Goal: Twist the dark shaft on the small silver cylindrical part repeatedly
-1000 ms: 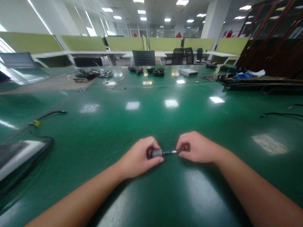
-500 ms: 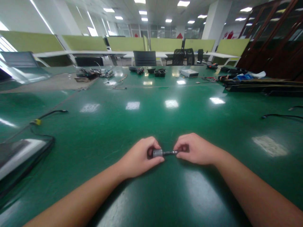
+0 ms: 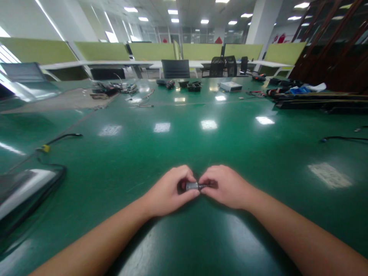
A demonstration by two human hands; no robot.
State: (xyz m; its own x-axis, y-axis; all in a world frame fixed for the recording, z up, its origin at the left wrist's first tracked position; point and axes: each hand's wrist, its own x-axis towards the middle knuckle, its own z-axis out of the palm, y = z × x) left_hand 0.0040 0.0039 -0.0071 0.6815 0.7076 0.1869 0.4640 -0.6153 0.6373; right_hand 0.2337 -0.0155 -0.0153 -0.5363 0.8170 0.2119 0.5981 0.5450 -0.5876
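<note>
Between my hands, low over the green table [image 3: 172, 149], lies a small grey metal cylinder [image 3: 192, 186] with a thin dark shaft pointing right. My left hand [image 3: 169, 191] grips the cylinder, thumb below and fingers curled behind it. The thumb and fingertips of my right hand [image 3: 227, 188] pinch the shaft close to the cylinder's right end. The fingertips of both hands are almost touching. The shaft's far end is partly hidden by my right fingers.
A laptop-like device [image 3: 34, 184] with a black cable sits at left. Another black cable [image 3: 345, 138] lies at right. Along the far edge are a white box [image 3: 230, 86], black parts [image 3: 194, 86], tools and dark panels [image 3: 316, 102].
My right hand has slid left along the shaft towards the cylinder, so less of the shaft shows. My left hand stays in place on the cylinder.
</note>
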